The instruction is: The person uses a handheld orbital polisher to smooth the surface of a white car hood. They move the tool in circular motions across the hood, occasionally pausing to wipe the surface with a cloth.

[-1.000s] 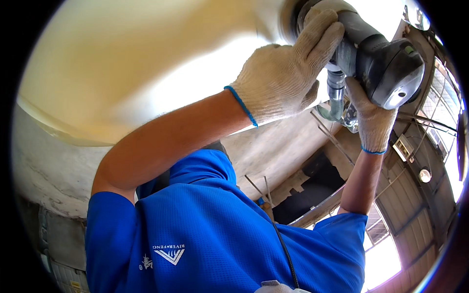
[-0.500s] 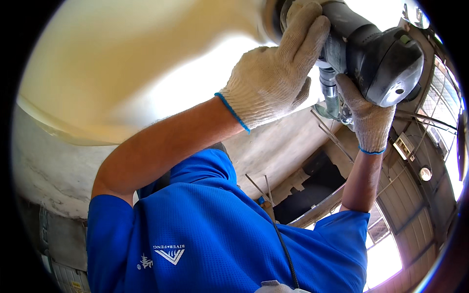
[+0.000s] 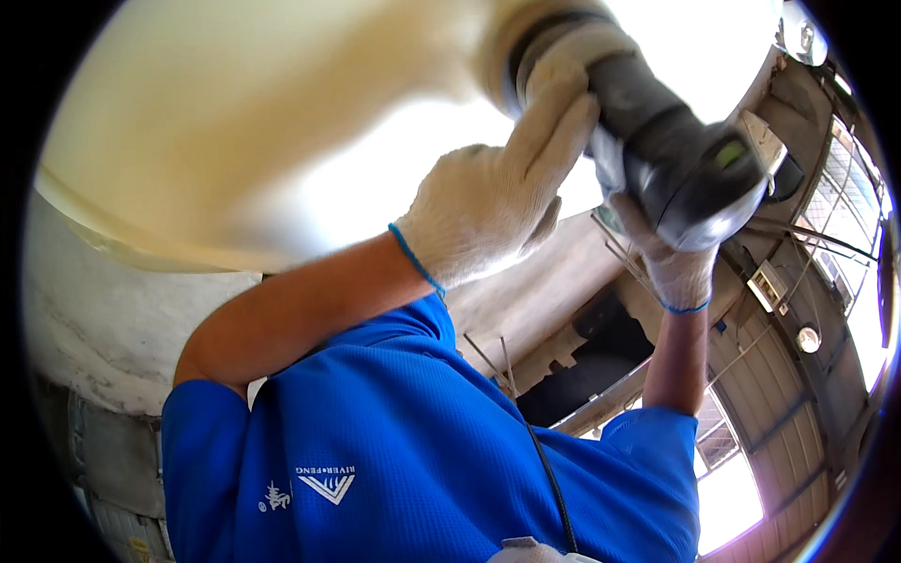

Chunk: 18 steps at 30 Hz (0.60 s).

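Note:
My hands, in white knit gloves with blue cuffs, are both on a black power sander (image 3: 648, 122). Its round pad end meets a large, glossy, cream-coloured curved surface (image 3: 235, 103). Over the sander's head, close to the pad, lie the fingers of my left hand (image 3: 497, 188), gripping it with the thumb lower down. My right hand (image 3: 674, 258) is closed around the sander's rear body from beneath, and most of its fingers are hidden behind the tool. Motion blurs the sander.
A rough grey wall (image 3: 94, 300) stands below the cream surface on the left. On the right are a ribbed metal wall (image 3: 760, 394), a window (image 3: 845, 178), thin rods and a small beige box (image 3: 768, 286). A dark cord (image 3: 549, 479) runs down my blue shirt.
The sander has moved left and downward in the picture, along the cream surface, with both hands on it. The ribbed hose below it is now mostly hidden.

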Motion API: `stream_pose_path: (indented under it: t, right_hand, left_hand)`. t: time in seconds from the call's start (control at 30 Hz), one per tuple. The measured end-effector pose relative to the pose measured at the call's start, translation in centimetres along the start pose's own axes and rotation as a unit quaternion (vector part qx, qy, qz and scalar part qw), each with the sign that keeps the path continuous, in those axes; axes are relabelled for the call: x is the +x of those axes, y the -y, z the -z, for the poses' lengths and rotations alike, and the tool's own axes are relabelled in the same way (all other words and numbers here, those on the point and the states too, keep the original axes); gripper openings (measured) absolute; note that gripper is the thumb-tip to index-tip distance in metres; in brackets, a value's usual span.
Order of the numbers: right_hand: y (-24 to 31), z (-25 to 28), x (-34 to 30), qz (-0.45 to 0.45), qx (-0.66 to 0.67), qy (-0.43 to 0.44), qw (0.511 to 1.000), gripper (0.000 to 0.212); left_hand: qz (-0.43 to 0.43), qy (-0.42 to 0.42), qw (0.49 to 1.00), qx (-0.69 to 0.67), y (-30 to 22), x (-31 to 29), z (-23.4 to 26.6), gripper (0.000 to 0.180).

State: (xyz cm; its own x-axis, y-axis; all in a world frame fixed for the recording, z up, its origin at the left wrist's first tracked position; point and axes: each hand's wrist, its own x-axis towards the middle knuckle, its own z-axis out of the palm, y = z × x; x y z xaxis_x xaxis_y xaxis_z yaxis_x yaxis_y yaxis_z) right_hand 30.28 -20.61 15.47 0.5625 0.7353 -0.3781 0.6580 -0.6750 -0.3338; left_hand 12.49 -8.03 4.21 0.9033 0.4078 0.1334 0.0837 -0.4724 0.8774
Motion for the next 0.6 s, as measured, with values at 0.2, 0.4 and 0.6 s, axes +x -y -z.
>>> stream_pose_path:
  t: [0.2, 0.4, 0.6]
  right_hand:
    - [-4.2, -0.4, -3.8, -0.05, 0.031, 0.09, 0.994, 0.082]
    - [-3.9, 1.9, 0.4, -0.034, -0.042, 0.022, 0.998, 0.073]
    - [-3.2, 1.0, -2.1, -0.017, -0.033, 0.044, 0.998, 0.08]
  left_hand:
    - [-0.012, 0.059, 0.998, -0.012, -0.4, -2.7, -2.0, 0.093]
    - [-0.019, 0.049, 0.998, 0.017, 0.2, 2.4, -2.9, 0.086]
    - [-0.016, 0.042, 0.999, -0.001, -0.5, -0.5, -3.0, 0.094]
